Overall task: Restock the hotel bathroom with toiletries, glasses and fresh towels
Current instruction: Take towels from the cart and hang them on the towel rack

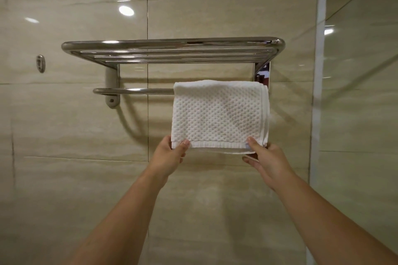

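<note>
The towel covers the right stretch of the lower bar, and its back half, hanging behind the front, is out of sight. The fingers of the left hand are hidden behind the towel's lower left corner. Only the thumb shows on the front, so this hand pinches the hem. The right hand pinches the lower right corner the same way, thumb on the front, with a few fingers showing under the hem. Both forearms are cut off at the bottom of the frame. The rack above is seen almost edge-on, so the top of its shelf is hard to make out. It is made of shiny round metal tubes, and the towel is white with a bumpy waffle weave and a flat hem. Behind them are glossy beige wall tiles, with a small oval metal fitting at centre left and a glass panel on the right.
</note>
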A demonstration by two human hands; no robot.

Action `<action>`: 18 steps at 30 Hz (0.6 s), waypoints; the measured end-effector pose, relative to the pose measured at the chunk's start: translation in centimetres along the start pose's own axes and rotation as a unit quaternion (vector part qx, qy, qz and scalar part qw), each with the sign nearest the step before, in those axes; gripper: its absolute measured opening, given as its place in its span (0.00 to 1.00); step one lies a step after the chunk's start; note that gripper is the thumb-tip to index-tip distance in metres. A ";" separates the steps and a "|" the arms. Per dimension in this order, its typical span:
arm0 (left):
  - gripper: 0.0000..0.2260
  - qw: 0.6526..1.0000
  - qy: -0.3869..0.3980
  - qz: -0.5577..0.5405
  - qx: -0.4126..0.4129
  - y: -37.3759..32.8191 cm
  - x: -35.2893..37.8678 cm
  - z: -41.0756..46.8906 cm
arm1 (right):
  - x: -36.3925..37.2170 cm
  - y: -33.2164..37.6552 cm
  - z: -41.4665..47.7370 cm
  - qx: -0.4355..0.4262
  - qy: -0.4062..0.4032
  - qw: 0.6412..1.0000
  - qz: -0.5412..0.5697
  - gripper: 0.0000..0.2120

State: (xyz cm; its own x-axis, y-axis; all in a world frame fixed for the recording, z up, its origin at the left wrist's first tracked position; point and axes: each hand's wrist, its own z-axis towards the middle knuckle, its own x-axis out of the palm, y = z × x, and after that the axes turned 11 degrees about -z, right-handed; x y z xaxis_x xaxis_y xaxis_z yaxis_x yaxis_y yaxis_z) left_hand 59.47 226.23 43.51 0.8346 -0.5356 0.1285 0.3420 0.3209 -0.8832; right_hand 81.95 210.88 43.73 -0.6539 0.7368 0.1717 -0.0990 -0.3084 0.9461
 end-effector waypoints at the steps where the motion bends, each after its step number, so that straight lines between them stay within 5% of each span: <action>1: 0.12 1.000 0.002 0.001 -0.004 0.1 -0.1 0.2 | 0.1 0.2 0.1 0.005 0.002 1.000 0.030 0.19; 5: 0.14 1.000 0.017 0.012 -0.017 0.6 -0.6 1.3 | -0.5 0.8 0.6 0.055 0.027 0.996 0.064 0.41; 7: 0.15 0.999 0.027 0.009 -0.024 0.9 -0.9 1.7 | -0.8 0.5 0.6 0.057 0.040 0.996 0.054 0.44; 14: 0.17 0.999 0.042 0.010 -0.032 1.6 -1.7 2.6 | -0.6 -1.4 -0.3 0.063 0.047 0.996 0.032 0.04; 18: 0.15 0.998 0.054 0.016 -0.022 1.4 -1.9 2.4 | -0.7 -2.4 -0.7 0.045 0.018 0.999 0.014 0.02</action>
State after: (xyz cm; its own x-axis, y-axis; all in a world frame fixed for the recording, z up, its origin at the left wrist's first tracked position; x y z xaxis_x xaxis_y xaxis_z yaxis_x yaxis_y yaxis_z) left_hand 59.44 229.59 43.15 0.7922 -0.6081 0.0523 0.2949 0.3063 -0.9051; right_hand 82.10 210.69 41.17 -0.6815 0.7067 0.1899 -0.0132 -0.2713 0.9624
